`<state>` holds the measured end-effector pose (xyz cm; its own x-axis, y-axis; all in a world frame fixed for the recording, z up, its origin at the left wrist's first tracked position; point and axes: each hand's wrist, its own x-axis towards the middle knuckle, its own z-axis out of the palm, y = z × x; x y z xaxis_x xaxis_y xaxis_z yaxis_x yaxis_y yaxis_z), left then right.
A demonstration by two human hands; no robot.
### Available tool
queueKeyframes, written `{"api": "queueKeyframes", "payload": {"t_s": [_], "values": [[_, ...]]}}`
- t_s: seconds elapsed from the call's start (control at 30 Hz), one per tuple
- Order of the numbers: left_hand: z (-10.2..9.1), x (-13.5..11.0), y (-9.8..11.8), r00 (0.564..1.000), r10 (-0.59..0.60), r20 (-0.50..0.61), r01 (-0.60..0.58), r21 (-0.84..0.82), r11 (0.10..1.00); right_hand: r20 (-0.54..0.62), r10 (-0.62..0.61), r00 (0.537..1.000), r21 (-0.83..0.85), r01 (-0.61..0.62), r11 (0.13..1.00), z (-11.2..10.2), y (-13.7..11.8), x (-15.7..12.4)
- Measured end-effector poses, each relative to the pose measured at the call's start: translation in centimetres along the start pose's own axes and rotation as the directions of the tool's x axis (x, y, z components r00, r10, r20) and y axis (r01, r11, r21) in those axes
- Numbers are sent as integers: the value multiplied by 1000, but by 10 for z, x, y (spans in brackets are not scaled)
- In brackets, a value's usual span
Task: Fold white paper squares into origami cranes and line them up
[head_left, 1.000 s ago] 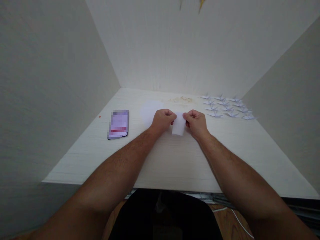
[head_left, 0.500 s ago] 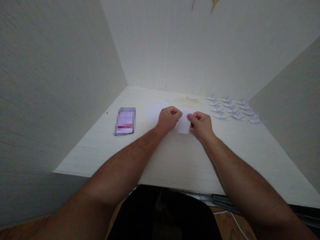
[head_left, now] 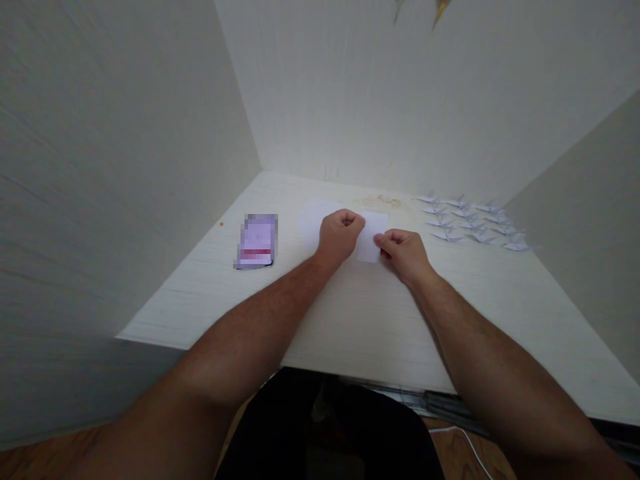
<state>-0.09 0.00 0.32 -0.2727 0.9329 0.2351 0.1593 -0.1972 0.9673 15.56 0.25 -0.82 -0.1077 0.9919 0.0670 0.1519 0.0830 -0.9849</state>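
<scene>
A small white sheet of paper (head_left: 374, 235) lies on the pale desk (head_left: 360, 313) between my two hands. My left hand (head_left: 341, 233) is closed in a fist and pinches the sheet's left edge. My right hand (head_left: 404, 250) is closed too, its fingertips pinching the sheet's right side low down. Another pale sheet (head_left: 314, 221) lies flat just beyond my left hand.
Several small folded paper cranes (head_left: 473, 223) stand in rows at the back right of the desk. A blurred purple card or packet (head_left: 257, 241) lies at the left. Walls close the desk in on the left, back and right. A white cable (head_left: 467, 443) runs below the front edge.
The view has shifted a little, so everything sits further right. My right hand has slid down the sheet's right side and the sheet now lies flatter and wider.
</scene>
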Motion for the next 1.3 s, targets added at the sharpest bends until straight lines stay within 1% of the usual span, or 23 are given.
{"api": "queueKeyframes", "payload": {"t_s": [0.07,0.2,0.3,0.37,0.4,0.43,0.47,0.5,0.53,0.57,0.6,0.63,0.67,0.7,0.73,0.77,0.8,0.87,0.9,0.93,1.0,1.17,1.3], "values": [[-1,0,0,1000,-7,-13,7,5,1000,12,-5,1000,-24,5,1000,0,-1,-1],[-1,2,-1,999,-30,-23,30,24,999,4,-40,999,-137,40,990,0,-3,0],[0,4,-4,998,-37,-50,39,30,999,28,-60,998,-200,64,978,0,-2,1],[0,3,-4,997,1,-76,4,66,998,50,-93,994,-222,102,970,-1,-2,2],[0,2,-4,995,52,-88,-42,103,994,53,-114,992,-227,123,966,-1,-1,2],[0,-1,-4,987,129,-93,-114,156,981,53,-136,989,-231,144,962,-1,0,3],[0,-4,-3,964,252,-83,-229,220,948,47,-156,987,-234,163,959,-2,1,4],[1,-7,-1,914,404,-27,-381,279,881,41,-172,984,-226,176,958,-2,2,5],[1,-11,0,842,533,81,-530,307,791,42,-179,983,-206,184,961,-2,3,6],[1,-14,1,769,622,147,-632,312,709,41,-184,982,-183,188,965,-2,4,6],[1,-16,2,720,675,158,-685,318,656,48,-180,982,-159,186,970,-3,5,7],[1,-18,3,688,706,164,-714,323,621,56,-170,984,-136,177,975,-3,6,7],[2,-19,3,678,719,155,-721,331,609,63,-154,986,-117,161,980,-3,6,6],[2,-19,4,684,716,138,-713,336,616,72,-133,989,-105,140,985,-2,6,6],[2,-18,3,705,699,120,-692,336,640,74,-111,991,-99,118,988,-2,5,5],[3,-16,3,740,667,91,-654,330,681,74,-89,993,-101,96,990,-2,5,4],[3,-15,2,785,617,47,-598,316,737,71,-70,995,-110,78,991,-2,4,3],[4,-10,0,883,465,-66,-434,263,862,69,-44,997,-149,54,987,-1,2,2],[4,-8,-1,919,374,-125,-341,226,913,75,-38,996,-176,50,983,-1,1,2],[5,-7,-2,941,297,-161,-263,199,944,86,-37,996,-208,54,977,-1,0,2],[5,-5,-3,956,226,-185,-194,176,965,118,-49,992,-276,80,958,-1,-1,2],[3,-5,-3,950,269,-162,-234,206,950,182,-50,982,-395,119,911,-1,-3,3],[2,-2,-4,953,215,-215,-174,195,965,218,-25,976,-471,128,873,-1,-6,1]]}}
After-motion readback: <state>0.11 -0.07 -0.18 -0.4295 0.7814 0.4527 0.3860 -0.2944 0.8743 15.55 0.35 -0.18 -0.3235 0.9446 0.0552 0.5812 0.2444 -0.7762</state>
